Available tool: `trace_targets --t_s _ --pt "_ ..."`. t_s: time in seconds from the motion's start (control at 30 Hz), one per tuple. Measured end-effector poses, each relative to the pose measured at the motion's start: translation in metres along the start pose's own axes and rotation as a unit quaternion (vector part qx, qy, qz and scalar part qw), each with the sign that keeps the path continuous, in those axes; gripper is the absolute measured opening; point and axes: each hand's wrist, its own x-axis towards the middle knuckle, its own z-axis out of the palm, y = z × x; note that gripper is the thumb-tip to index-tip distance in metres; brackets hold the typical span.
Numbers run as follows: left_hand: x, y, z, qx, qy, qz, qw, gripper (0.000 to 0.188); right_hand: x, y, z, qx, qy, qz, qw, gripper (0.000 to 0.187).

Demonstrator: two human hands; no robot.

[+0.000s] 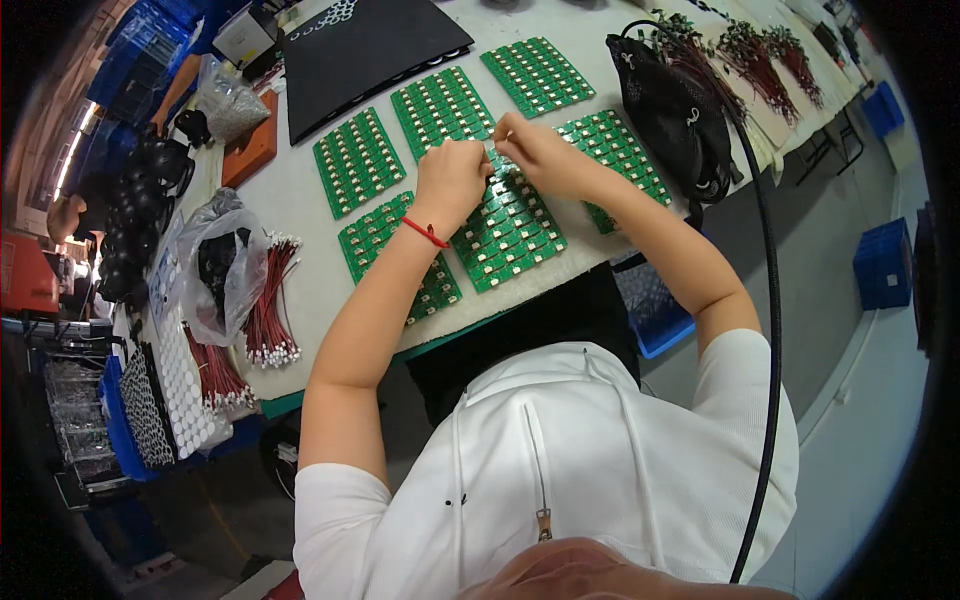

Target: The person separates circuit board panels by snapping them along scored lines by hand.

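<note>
Several green circuit board panels, each with rows of small white parts, lie on the pale tabletop. My left hand (453, 180), a red cord at its wrist, is closed at the far left part of the near middle panel (515, 240). Just to its right, my right hand (540, 157) has its fingers pinched together over the far end of that panel. What either hand holds, if anything, is too small or hidden to tell. Around them lie a left panel (358, 165), a far middle panel (438, 105), a far right panel (537, 77), a right panel (622, 150) and a near left panel (430, 285).
A black flat case (370, 60) lies at the back. Left are a clear plastic bag (218, 265) and bundles of red wires (268, 310). A black pouch (675, 125) sits to the right, and a black cable (768, 300) hangs down there. Blue bins (885, 265) stand beyond.
</note>
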Motion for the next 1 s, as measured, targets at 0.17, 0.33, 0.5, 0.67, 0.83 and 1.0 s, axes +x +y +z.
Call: trace_targets --t_s 0.17,0.33,0.5,0.67,0.83,1.0 --pt "-0.002 0.0 -0.005 -0.028 0.008 -0.05 0.998 0.009 0.001 -0.01 -0.017 0.398 -0.023 0.25 0.882 0.019" --pt "-0.011 0.011 -0.027 -0.062 0.055 -0.024 0.996 0.012 -0.002 0.005 -0.026 0.684 -0.021 0.313 0.658 0.016" --pt "-0.007 0.032 -0.048 -0.081 0.102 0.1 0.986 0.015 0.0 -0.036 -0.014 0.605 -0.028 0.366 0.707 0.019" --pt "-0.003 0.027 -0.044 -0.011 0.153 0.167 0.974 0.014 0.002 -0.031 -0.014 0.652 -0.013 0.337 0.679 0.033" --pt "-0.01 0.016 -0.041 -0.058 0.083 0.067 0.993 0.016 0.002 0.002 -0.028 0.14 -0.07 0.137 0.978 0.021" --pt "-0.013 0.007 -0.022 -0.034 -0.074 0.025 0.996 0.016 -0.008 -0.005 -0.015 -0.062 -0.046 0.042 0.996 0.016"
